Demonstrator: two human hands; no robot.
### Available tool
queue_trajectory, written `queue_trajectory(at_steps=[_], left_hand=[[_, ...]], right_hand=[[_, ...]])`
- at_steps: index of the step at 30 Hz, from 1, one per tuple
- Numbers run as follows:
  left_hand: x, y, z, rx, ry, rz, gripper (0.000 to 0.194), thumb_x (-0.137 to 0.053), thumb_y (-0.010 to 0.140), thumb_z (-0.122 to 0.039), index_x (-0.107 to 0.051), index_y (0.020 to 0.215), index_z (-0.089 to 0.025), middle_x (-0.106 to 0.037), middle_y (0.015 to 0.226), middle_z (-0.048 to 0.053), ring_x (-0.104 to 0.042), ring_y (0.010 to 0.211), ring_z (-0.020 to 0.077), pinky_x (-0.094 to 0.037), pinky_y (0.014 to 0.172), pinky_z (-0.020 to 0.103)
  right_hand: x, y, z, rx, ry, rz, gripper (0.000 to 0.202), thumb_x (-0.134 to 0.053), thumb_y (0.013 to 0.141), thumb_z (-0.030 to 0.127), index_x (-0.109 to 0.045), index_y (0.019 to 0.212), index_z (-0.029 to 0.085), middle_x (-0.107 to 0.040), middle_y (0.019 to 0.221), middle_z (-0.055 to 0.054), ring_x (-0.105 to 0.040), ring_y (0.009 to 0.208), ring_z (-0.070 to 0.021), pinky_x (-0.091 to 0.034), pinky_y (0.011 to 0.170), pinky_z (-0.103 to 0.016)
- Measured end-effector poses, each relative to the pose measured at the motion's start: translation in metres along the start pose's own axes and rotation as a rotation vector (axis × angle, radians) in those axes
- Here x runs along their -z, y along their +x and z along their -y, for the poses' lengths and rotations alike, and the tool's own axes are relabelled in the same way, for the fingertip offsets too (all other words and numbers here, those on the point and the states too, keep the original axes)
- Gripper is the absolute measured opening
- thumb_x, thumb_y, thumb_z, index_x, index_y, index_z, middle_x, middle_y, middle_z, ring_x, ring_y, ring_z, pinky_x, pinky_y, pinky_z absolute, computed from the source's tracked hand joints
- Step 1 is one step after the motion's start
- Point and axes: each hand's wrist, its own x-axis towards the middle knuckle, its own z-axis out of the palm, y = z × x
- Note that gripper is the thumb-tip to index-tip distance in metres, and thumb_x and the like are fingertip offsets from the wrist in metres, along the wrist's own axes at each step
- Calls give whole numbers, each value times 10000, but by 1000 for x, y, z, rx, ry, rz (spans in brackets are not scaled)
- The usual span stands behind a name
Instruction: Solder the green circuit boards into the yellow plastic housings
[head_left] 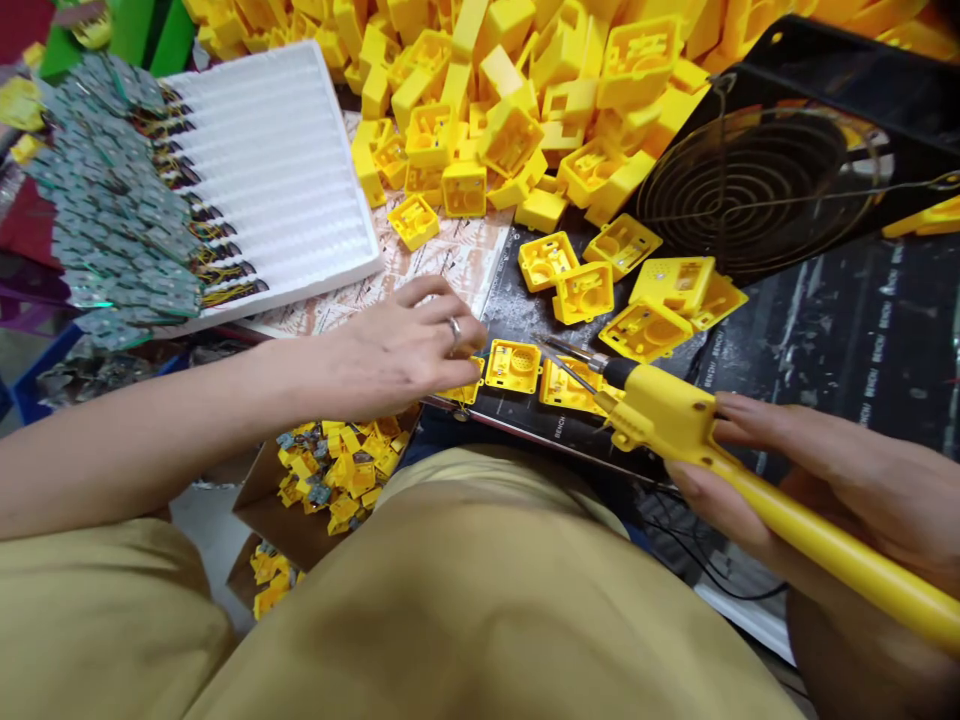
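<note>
A big heap of open yellow casings (510,110) crowds the back of the bench, spilling forward onto a patterned sheet (450,265). To the right a black fan (750,190) with a wire grille stands on the black bench mat (825,330), taking up much of that side, with a loose cluster of casings (583,293) in front of it.

Along the near edge is a short row of casings, hollow sides up; 1 of them (514,367) shows a round patch of small holes inside. The left hand (397,345), a ring on 1 finger, bends over the casing at the left end (469,390), partly hiding it; I can't tell whether the fingers grip it. The right hand (840,470) is wrapped around a yellow soldering iron (810,530), its tip pointing left just above the row.

At left, a ribbed white foam tray (285,170) carries many wired circuit boards (124,200) overhanging its side. Below the bench, a cardboard box (259,490) holds yellow pieces mixed with grey-green boards; a 2nd box (238,575) holds more yellow pieces. A blue bin (30,395) contains greyish items too blurred to name.
</note>
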Motion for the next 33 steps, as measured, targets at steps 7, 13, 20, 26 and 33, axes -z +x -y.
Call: queue_trajectory(at_steps=[7,13,20,26,33], left_hand=[[-17,7,3,-88,-69,-33,296,-381,972,-199,-652,861,-241,-720,995,14,-586,1110,172,-273,1156,406],[-29,10,4,-46,-89,-208,290,-396,964,-226,-682,1011,-209,-733,934,51,-634,920,175,-397,1032,374],[-41,10,0,63,-220,-280,304,-424,967,-228,-700,1074,-159,-725,956,87,-666,873,179,-496,809,294],[-33,16,-6,194,-542,-285,203,-538,890,-178,-724,970,-173,-739,901,31,-679,850,132,-501,799,233],[-26,19,1,351,-894,-106,182,-523,869,-263,-664,918,-158,-735,864,11,-671,785,116,-512,720,222]], right_hand=[[0,8,17,86,31,33,600,-601,940,461,-442,1458,201,-706,854,-71,-675,653,-182,-537,526,-269],[-46,31,24,171,142,34,321,-645,918,137,-575,1210,251,-708,904,-1,-691,733,-144,-553,619,-221],[-105,40,27,129,210,-74,405,-727,869,208,-477,1184,259,-673,981,-37,-669,964,-236,-545,924,-458],[-114,38,36,32,296,-111,483,-657,890,103,-413,1280,249,-631,1103,-55,-686,856,-159,-592,811,-317],[-99,39,30,75,253,-44,544,-734,867,244,-409,1302,211,-620,1101,-71,-680,909,-169,-588,806,-274]])
